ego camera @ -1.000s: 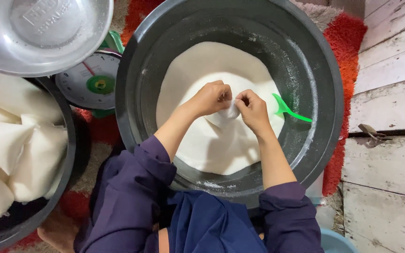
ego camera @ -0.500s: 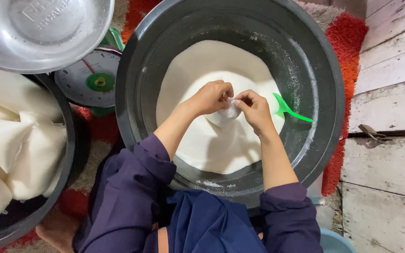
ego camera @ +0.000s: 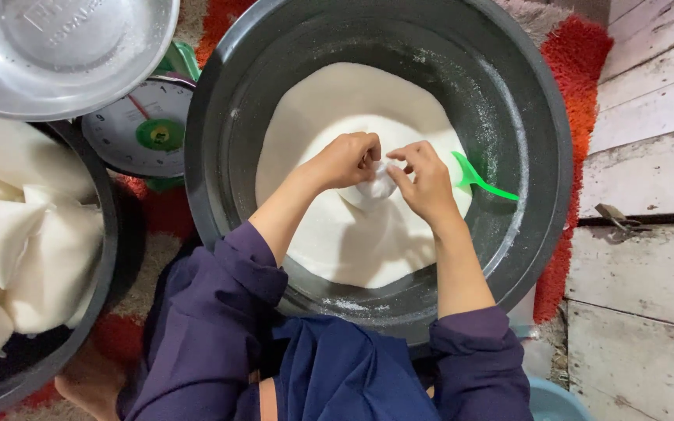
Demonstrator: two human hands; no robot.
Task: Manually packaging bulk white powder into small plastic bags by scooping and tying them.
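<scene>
Centrally, two hands, left hand (ego camera: 346, 160) and right hand (ego camera: 429, 181), pinch one small white bag (ego camera: 378, 185), fingers clamped on it. One green scoop (ego camera: 479, 180) lies in one dark basin (ego camera: 540, 156) of white powder (ego camera: 337, 101).

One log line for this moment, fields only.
left hand pinching bag top | right hand pinching bag top | small bag over white powder | basin | green scoop idle

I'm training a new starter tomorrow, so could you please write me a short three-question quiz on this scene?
1. True or false: both hands pinch the small white bag.
2. Where does the green scoop lie?
3. Which sits beside the big dark basin: A) a dial scale, B) a kettle?

Key:
1. True: left hand and right hand meet on it.
2. On the white powder, by the right hand.
3. A.
</scene>
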